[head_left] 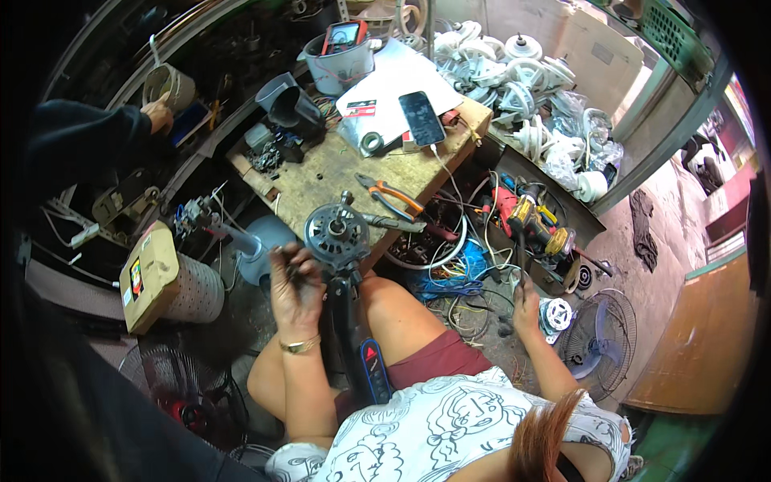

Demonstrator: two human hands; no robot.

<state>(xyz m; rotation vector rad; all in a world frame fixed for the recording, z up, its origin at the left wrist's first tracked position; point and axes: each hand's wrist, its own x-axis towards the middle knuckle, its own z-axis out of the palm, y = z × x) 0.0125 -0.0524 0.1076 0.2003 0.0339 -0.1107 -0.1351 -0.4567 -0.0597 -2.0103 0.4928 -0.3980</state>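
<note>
My left hand [295, 296] is raised beside a round, slotted fan motor [336, 233], apart from it. Its fingers curl round something small and dark that I cannot make out. Below the motor, a black fan stand [353, 337] with a blue-edged control panel leans between my legs. My right hand [526, 309] is out to the right, over the floor by the tool box. Its fingers are closed near a slim dark shape and a small silvery loop, and what they hold is unclear. Pliers [391, 195] with orange and black handles lie on the worktable [321, 189].
A phone [422, 118] on a cable rests on white papers. A drill [540, 225] lies among other tools on the right. White fan parts [522, 80] are heaped behind. Another person's hand [159, 114] reaches in at left. A fan cage [602, 341] stands at right.
</note>
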